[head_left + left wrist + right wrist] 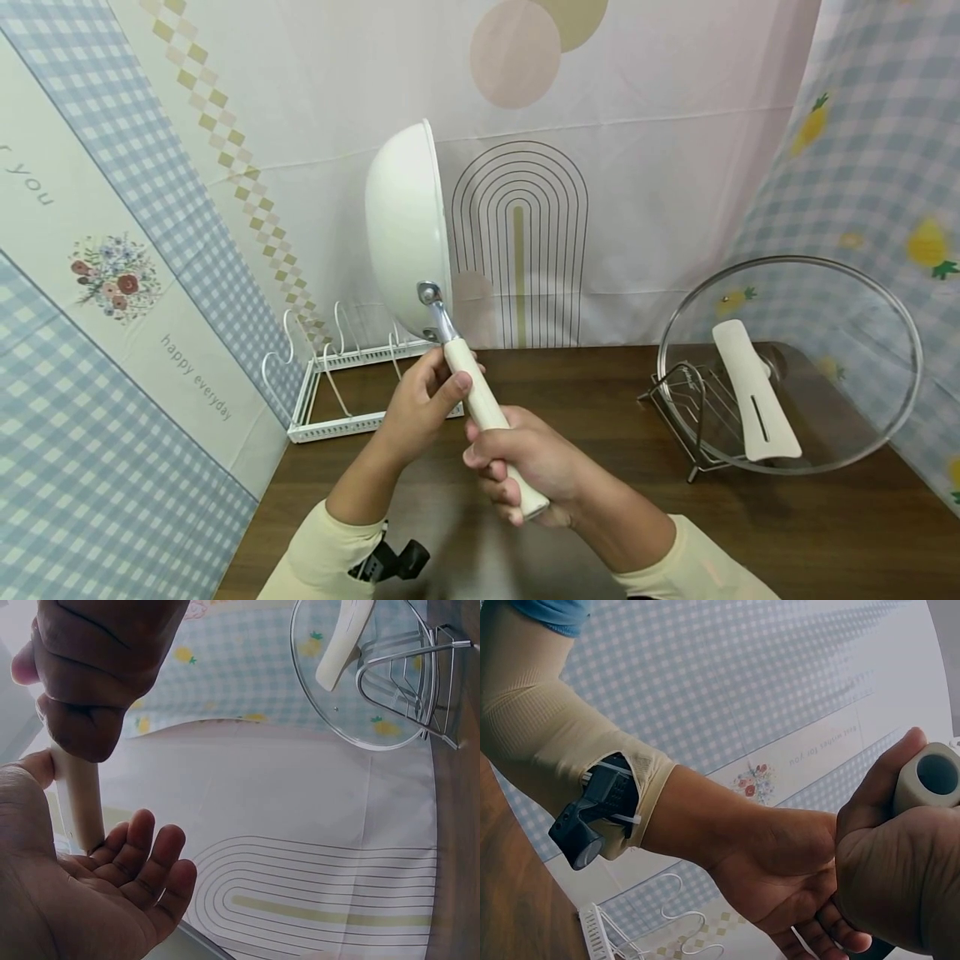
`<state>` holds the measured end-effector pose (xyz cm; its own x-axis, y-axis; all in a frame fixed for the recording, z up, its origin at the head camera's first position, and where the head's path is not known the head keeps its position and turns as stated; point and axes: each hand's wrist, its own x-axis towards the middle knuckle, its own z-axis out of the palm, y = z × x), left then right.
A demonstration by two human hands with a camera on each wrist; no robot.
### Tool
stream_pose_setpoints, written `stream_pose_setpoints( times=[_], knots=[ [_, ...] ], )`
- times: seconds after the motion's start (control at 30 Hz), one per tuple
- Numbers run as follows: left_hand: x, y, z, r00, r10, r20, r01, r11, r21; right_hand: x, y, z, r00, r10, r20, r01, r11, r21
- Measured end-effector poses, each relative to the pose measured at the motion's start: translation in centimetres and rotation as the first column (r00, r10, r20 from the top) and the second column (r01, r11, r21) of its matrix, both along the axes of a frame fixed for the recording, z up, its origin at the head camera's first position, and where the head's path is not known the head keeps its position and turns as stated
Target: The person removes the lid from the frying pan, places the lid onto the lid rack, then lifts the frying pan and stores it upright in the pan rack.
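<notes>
A white pan (405, 233) is held up on its side above the brown table (600, 533), bowl to the upper left and cream handle (483, 404) slanting down to the right. My right hand (525, 467) grips the lower end of the handle (934, 776), fingers wrapped round it. My left hand (427, 400) is at the upper part of the handle, just below the metal joint. Its thumb lies on the front. In the left wrist view the left hand (112, 892) has loose, spread fingers, with the handle (79, 802) against the palm and the right hand (97, 667) above.
A white wire rack (330, 400) stands at the back left of the table. At the right, a glass lid (840, 417) with a cream handle leans in a metal stand (686, 408). Patterned cloth backdrops close off the left, back and right.
</notes>
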<state>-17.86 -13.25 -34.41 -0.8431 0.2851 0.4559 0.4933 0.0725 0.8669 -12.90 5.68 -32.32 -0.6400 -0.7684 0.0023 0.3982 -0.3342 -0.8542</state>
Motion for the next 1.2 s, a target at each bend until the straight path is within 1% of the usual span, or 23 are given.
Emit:
stream_pose_setpoints(
  times=[0.27,0.6,0.87,1.2],
  knots=[
    [0.0,-0.15,0.12,1.0,0.01,-0.006,-0.01,1.0,-0.008,-0.01,-0.15,0.05,1.0,0.009,-0.003,-0.009,1.0,-0.02],
    [0.08,-0.21,0.13,0.999,0.019,-0.026,-0.019,1.0,-0.006,-0.06,-0.24,0.07,1.0,0.012,-0.007,-0.012,1.0,-0.01],
    [0.12,-0.34,0.32,1.0,0.01,-0.014,-0.01,1.0,0.002,-0.08,-0.34,0.22,1.0,0.015,-0.004,-0.016,1.0,-0.015],
    [0.07,-0.6,0.15,1.0,0.027,-0.013,-0.027,1.0,-0.005,-0.27,-0.62,0.0,1.0,0.021,0.0,-0.021,0.999,-0.028]
  ],
)
